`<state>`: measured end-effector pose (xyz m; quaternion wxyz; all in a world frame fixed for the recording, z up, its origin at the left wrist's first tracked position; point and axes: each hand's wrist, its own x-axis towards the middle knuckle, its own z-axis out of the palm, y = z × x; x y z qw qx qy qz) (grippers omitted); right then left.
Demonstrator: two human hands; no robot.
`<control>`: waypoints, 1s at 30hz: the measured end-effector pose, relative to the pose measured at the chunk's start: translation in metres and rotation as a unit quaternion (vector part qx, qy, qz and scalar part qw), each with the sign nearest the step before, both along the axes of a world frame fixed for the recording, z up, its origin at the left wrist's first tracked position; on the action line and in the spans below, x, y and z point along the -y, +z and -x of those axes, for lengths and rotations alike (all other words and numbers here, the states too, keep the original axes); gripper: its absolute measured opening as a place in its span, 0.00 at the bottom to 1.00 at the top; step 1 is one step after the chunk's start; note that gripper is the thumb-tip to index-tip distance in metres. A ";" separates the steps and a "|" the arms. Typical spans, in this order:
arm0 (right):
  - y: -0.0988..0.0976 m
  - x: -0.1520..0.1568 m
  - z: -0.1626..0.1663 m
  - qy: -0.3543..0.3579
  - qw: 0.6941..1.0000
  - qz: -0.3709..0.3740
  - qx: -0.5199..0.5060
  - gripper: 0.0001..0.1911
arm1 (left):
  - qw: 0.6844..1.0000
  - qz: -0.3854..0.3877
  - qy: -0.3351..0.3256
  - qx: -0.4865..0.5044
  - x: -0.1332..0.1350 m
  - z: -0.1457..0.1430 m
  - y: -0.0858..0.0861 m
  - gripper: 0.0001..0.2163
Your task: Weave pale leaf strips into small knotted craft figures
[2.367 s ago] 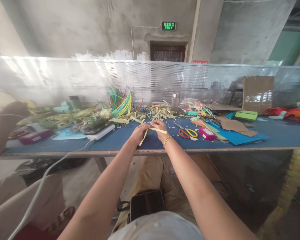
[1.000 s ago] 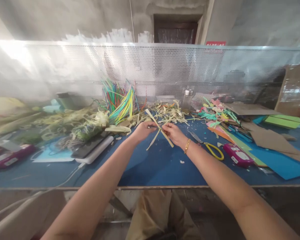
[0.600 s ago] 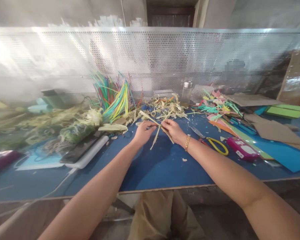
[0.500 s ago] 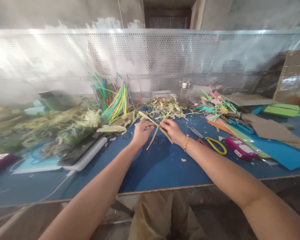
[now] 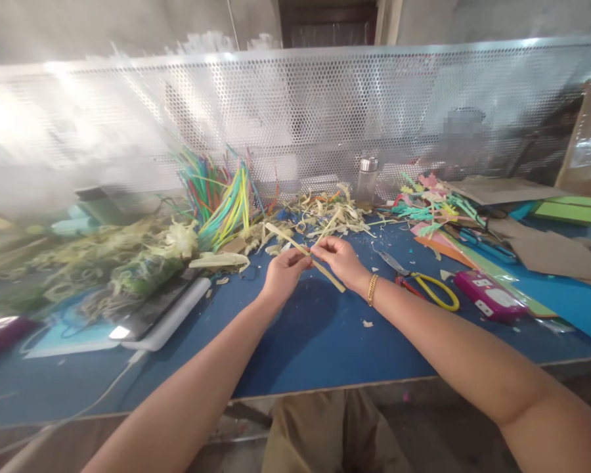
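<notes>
My left hand (image 5: 284, 272) and my right hand (image 5: 339, 261) meet above the blue table (image 5: 305, 341), both pinched on pale yellow strips (image 5: 282, 238) that cross between the fingers. One strip runs from upper left down to lower right past my right wrist, which wears a gold bracelet (image 5: 372, 290). A heap of similar pale strips (image 5: 328, 217) lies just behind the hands.
Yellow-handled scissors (image 5: 431, 289) and a pink box (image 5: 487, 295) lie to the right, with coloured paper sheets (image 5: 561, 295) beyond. A bundle of coloured straws (image 5: 226, 197), a small jar (image 5: 367, 180) and a perforated metal screen (image 5: 325, 112) stand behind. A phone on a white power bank (image 5: 162, 322) lies left.
The hanging strip that dangled below my hands is no longer seen; my hands have stayed together over the table, shifting slightly. The view tilted down and closer over the earlier frames.
</notes>
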<state>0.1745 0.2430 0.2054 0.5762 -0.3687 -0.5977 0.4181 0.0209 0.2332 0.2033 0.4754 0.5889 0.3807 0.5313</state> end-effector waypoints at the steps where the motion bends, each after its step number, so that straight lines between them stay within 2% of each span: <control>1: 0.002 0.001 0.000 0.000 1.000 -0.009 0.011 0.12 | 1.000 0.002 0.009 0.000 0.001 0.000 0.000 0.10; 6: 0.005 0.003 0.000 0.000 0.997 -0.036 0.061 0.11 | 0.999 0.027 0.023 0.013 0.004 -0.001 -0.001 0.10; 10: 0.006 0.004 -0.001 -0.016 0.995 -0.037 0.090 0.09 | 0.999 0.018 0.022 0.014 0.004 -0.005 -0.002 0.12; 16: 0.008 0.008 0.001 -0.029 0.992 -0.052 0.108 0.08 | 0.999 -0.008 0.028 -0.024 0.008 -0.006 0.001 0.13; 21: 0.004 0.007 0.000 -0.050 0.994 -0.028 0.093 0.09 | 0.996 -0.007 0.033 -0.078 0.007 -0.005 0.008 0.14; 25: -0.002 0.005 -0.002 -0.055 0.997 -0.001 0.060 0.10 | 0.995 0.017 -0.012 -0.093 0.007 -0.004 0.012 0.13; 30: -0.007 0.004 -0.004 -0.036 0.999 0.024 0.016 0.10 | 0.995 0.076 -0.055 -0.017 0.005 -0.001 0.012 0.15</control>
